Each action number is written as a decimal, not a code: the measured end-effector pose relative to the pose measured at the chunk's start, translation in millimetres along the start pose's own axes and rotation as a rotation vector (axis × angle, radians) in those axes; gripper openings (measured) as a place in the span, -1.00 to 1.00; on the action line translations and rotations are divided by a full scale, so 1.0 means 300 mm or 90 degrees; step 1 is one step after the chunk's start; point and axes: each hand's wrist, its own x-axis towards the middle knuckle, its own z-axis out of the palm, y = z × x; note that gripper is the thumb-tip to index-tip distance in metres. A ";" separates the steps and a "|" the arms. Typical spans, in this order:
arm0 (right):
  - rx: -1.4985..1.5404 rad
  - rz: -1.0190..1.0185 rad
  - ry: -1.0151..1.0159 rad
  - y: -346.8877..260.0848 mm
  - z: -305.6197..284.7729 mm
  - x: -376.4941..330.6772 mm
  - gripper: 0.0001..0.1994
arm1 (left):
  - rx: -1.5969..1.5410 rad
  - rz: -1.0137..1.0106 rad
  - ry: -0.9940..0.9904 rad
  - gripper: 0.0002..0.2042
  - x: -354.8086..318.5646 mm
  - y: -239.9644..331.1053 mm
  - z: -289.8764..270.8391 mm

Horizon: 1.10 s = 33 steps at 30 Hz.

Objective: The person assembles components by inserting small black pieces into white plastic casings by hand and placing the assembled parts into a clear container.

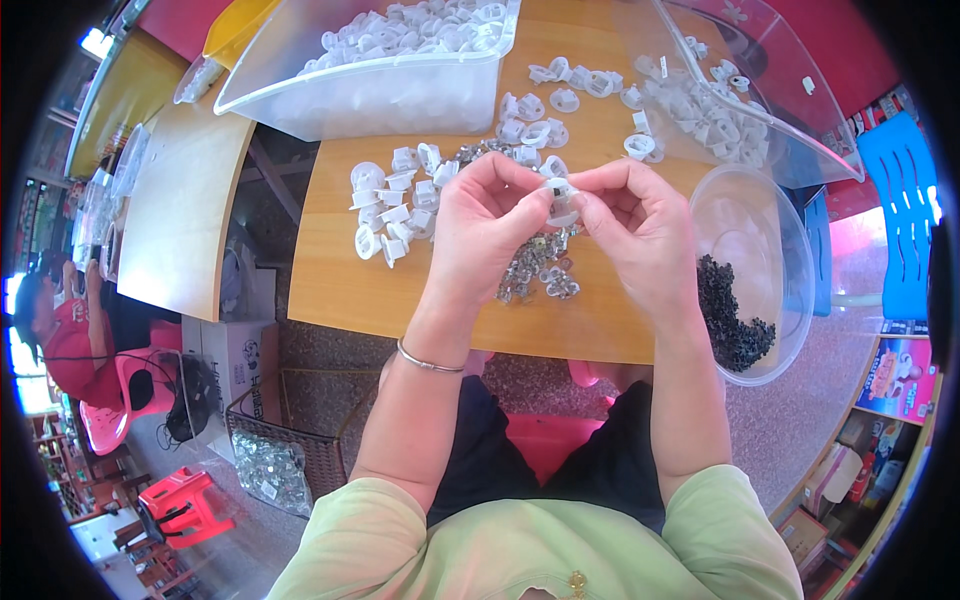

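Both my hands meet over the table's middle around a small white plastic fitting (pixel 560 207) with a dark spot in it. My left hand (pixel 487 222) pinches it from one side, thumb against fingers. My right hand (pixel 640 222) pinches the other side. Fingertips cover much of the fitting. Beneath my hands lies a pile of small shiny metal pieces (pixel 522 272). Loose white plastic fittings (pixel 395 208) are scattered left of my left hand, with several more beyond. Right of my right hand, a clear round tub (pixel 795 250) holds small black parts (pixel 735 318).
A large clear bin (pixel 400 100) full of white fittings stands at the table's (pixel 350 300) back left. Another clear bin (pixel 815 130) at back right has white fittings. Left are a second table (pixel 180 210), a cardboard box (pixel 240 365), a basket (pixel 300 440) and a seated person (pixel 75 350).
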 end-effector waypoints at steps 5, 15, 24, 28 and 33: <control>-0.003 -0.014 0.035 -0.017 -0.005 0.000 -0.92 | 0.013 -0.009 -0.006 -0.93 0.005 0.004 0.018; -0.239 -0.301 0.312 -0.219 -0.214 0.086 -0.90 | 0.053 0.137 0.036 -0.87 -0.003 0.005 0.027; -0.464 -0.584 0.246 -0.415 -0.153 -0.073 -0.75 | 0.087 0.159 0.037 -0.89 0.008 0.008 0.025; -0.461 -0.579 0.230 -0.419 -0.143 -0.112 -0.77 | 0.098 0.165 0.040 -0.90 0.005 0.007 0.026; -0.471 -0.651 0.208 -0.484 -0.140 -0.092 -0.80 | 0.558 0.405 0.065 -0.89 0.036 -0.033 0.034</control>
